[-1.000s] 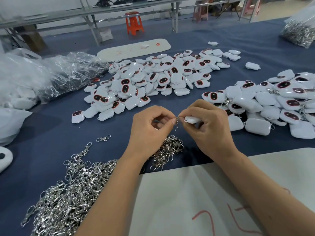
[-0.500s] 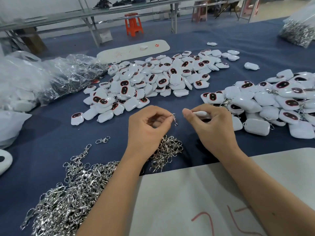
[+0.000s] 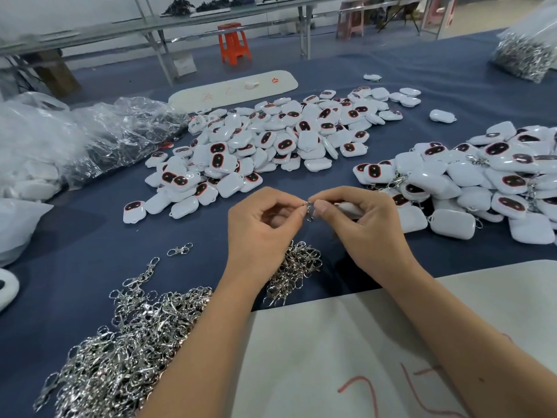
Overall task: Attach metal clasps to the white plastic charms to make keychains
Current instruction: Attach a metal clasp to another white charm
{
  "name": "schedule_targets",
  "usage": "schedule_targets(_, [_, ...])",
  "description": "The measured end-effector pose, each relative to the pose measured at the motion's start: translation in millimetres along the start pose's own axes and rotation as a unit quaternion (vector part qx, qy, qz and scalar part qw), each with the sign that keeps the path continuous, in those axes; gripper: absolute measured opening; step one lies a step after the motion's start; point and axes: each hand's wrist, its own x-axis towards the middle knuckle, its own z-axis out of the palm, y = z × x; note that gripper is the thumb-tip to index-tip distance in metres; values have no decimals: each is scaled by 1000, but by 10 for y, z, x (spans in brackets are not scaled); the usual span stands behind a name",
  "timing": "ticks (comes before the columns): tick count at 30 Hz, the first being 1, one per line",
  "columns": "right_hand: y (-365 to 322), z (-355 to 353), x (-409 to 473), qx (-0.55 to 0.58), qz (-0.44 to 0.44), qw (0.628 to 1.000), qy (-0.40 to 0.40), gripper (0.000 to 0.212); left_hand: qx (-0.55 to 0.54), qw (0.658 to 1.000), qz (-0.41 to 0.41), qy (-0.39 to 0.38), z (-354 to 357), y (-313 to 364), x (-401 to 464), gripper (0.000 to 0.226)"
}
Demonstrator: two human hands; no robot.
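Pinched between the left hand fingertips was one clasp, met by the right hand, which was curled round one charm, just above the cloth. For a clean join, the ring would best be kept spread while the charm's loop was threaded. Nearest, one clasp heap was seen; farther, two charm piles, uncountable singly; farthest, one orange stool.

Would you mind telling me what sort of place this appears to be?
Probably a small assembly workshop: heaps of identical white charms, a pile of loose metal clasps, and long worktables behind.
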Motion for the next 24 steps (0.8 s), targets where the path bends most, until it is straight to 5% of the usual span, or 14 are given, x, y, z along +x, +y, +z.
schedule_targets(10, [-52, -11, 1, -96, -89, 991, -1, 11, 17, 999, 6, -37, -9, 15, -23, 14])
schedule_targets(24, [18, -39, 15, -43, -54, 995, -70, 12, -21, 994, -16, -109, -123, -8, 3, 10])
